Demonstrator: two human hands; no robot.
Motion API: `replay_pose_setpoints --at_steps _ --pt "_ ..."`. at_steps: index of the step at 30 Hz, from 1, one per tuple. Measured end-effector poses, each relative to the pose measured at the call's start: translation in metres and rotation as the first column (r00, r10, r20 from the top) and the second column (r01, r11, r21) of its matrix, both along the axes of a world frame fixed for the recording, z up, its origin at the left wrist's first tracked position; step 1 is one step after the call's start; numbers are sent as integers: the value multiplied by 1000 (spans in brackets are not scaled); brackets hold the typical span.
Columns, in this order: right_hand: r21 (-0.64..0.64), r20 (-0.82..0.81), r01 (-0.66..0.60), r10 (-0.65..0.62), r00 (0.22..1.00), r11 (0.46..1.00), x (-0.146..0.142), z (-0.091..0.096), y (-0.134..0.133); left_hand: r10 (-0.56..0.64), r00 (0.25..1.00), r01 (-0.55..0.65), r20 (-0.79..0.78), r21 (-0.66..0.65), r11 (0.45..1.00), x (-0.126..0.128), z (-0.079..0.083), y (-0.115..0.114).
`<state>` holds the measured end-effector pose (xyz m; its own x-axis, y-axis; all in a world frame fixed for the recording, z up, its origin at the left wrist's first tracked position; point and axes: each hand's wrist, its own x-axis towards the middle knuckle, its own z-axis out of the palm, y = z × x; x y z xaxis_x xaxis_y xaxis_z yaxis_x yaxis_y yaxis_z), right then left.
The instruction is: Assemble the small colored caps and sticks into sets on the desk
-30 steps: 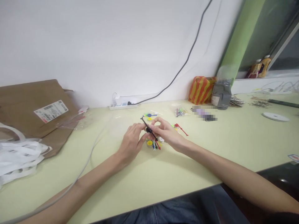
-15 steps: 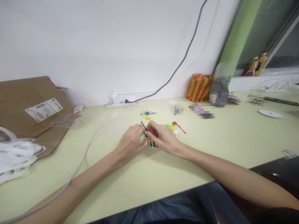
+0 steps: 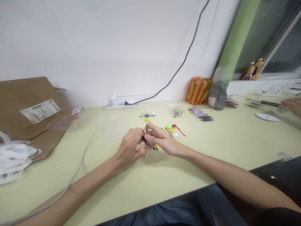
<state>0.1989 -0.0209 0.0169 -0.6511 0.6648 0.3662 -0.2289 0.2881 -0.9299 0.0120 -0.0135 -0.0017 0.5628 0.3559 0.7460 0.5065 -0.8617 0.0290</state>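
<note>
On the far left, white plastic strips [image 3: 14,158] spill over a brown cardboard mailer [image 3: 30,110] at the edge of the tabletop [image 3: 169,179]. Mid-table, the left hand [image 3: 129,147] and right hand [image 3: 160,140] meet, their fingers [image 3: 148,137] pinched tight on a thin black plastic rod [image 3: 146,129], which now stands nearly upright where it leaned a moment ago. Small coloured pieces [image 3: 152,147] sit partly under the right hand. Just right of it lie green, yellow and white discs [image 3: 171,130] and a red pointer [image 3: 178,130], with a blue pointer [image 3: 147,115] farther off. At the far right, another person's hand [image 3: 291,105] has since come into view, beyond a white reel [image 3: 267,117].
</note>
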Motion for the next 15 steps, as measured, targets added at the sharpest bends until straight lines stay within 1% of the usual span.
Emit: replay_pose_setpoints --at_steps 2,4,7,9,11,13,14,15 --pt "-31 -21 -29 28 999 999 -1 0 0 -14 1000 14 26 -22 1000 0 -1 0" --pt "-29 -26 -39 38 999 999 -2 -1 0 -23 999 25 42 -36 999 0 -1 0" --pt "19 -20 35 -35 999 999 -2 -4 0 9 999 -8 46 -20 1000 -1 0 2" --pt "85 1 128 -128 992 988 -1 -5 0 61 998 -61 24 12 998 -3 2 5" --pt "204 74 214 -234 969 955 1 -6 -1 91 996 -90 -9 37 995 -5 3 7" --pt "325 151 249 -310 939 912 3 -5 -2 76 997 -75 -20 56 996 -6 3 6" --pt "360 172 248 -325 930 899 3 -4 -3 63 998 -62 -10 60 996 -5 3 5" --pt "371 176 239 -321 931 897 3 -4 -4 56 998 -56 6 59 997 -5 3 4"
